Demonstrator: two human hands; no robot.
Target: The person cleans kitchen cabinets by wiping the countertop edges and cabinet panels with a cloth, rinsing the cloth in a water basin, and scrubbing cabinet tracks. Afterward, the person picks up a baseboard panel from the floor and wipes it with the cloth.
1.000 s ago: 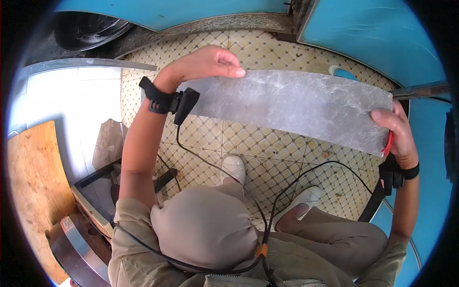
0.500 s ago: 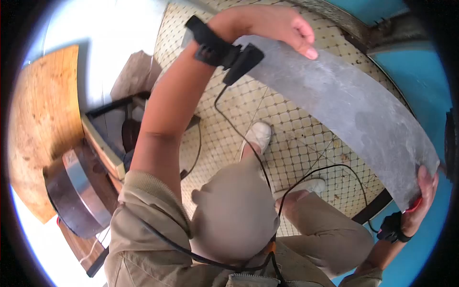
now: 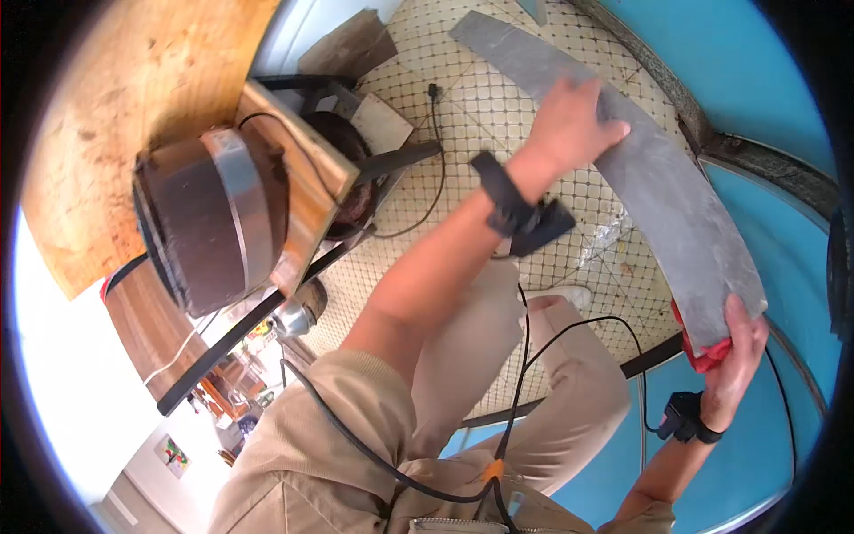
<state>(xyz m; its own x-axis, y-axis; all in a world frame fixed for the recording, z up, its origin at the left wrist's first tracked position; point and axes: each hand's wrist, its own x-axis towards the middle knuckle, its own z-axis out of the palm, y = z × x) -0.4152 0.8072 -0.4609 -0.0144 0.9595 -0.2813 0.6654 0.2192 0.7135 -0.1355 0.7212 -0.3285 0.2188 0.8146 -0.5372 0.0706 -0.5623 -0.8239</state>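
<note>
A long, grey, smooth panel (image 3: pixel 663 191) stretches diagonally over the tiled floor from upper middle to right. My left hand (image 3: pixel 576 120), blurred by motion, touches its upper half, with thumb and fingers spread apart over the face. At the lower end my right hand (image 3: pixel 737 351) grips the panel's edge, thumb on top. A red cloth (image 3: pixel 707 356) is pressed between that hand and the panel. Dark straps with small devices circle both wrists, and black cables run from my clothing.
On the left, a brown drum-like object with a metal band (image 3: pixel 238 209) stands by a wooden board (image 3: pixel 133 116). A dark-framed stand (image 3: pixel 307 294) is below it. Blue panels (image 3: pixel 765 62) line the right side. A cable (image 3: pixel 436 169) lies on the tiles.
My left hand has moved from the panel's far edge across to its near side. The panel now lies at a steeper angle in view. My right hand keeps its end; more red cloth shows.
</note>
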